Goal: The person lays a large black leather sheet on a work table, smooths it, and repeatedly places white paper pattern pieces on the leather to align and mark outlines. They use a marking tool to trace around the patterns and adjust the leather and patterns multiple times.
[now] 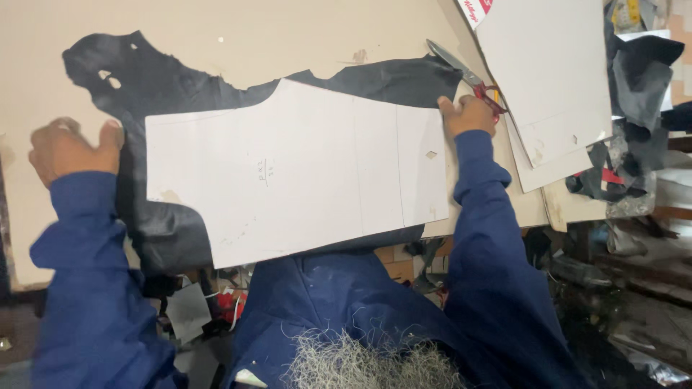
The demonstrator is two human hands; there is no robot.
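Note:
A large white paper pattern lies on a black sheet of leather-like material, which is spread over a beige table. My left hand sits at the sheet's left edge with its fingers curled and its thumb on the black material. At the pattern's upper right corner, my right hand grips red-handled scissors, whose blades point up and to the left over the black sheet. Both arms wear blue sleeves.
More white pattern cards are stacked at the upper right of the table. Dark scraps of material pile up at the far right edge. Offcuts and clutter lie below the table's front edge.

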